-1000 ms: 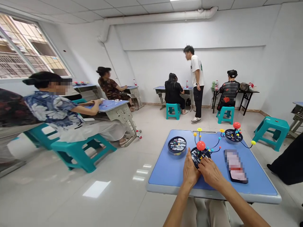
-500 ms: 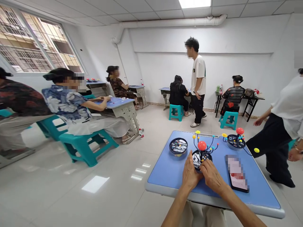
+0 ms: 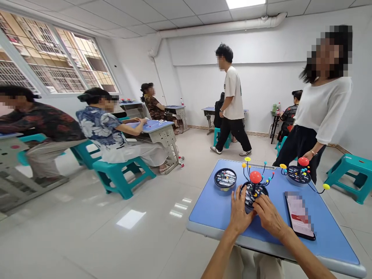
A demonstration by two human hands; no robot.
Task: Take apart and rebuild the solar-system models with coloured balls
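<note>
On the blue table, right before me, is a solar system model (image 3: 249, 198) with a round black base. A red ball tops its middle, and curved black arms with small coloured balls rise around it. My left hand (image 3: 240, 214) curls around the left side of the base and steadies it. At the base's near right edge, the bent fingers of my right hand (image 3: 269, 217) press together against the model; what lies under the fingertips is hidden. Left of the model is a round black dish (image 3: 225, 178) with a printed top. A second solar system model (image 3: 299, 176) stands at the far right corner.
A phone (image 3: 300, 217) lies to the right on the blue table (image 3: 209, 217). One person in white (image 3: 322, 108) is just beyond the table, and another person (image 3: 233, 97) walks farther back. Several people sit at desks on the left. A teal stool (image 3: 350, 174) stands at right.
The view has swung slightly left. The person in white at right now stands more upright behind the table, and the walking person has stepped leftward. Both my hands stay at the model.
</note>
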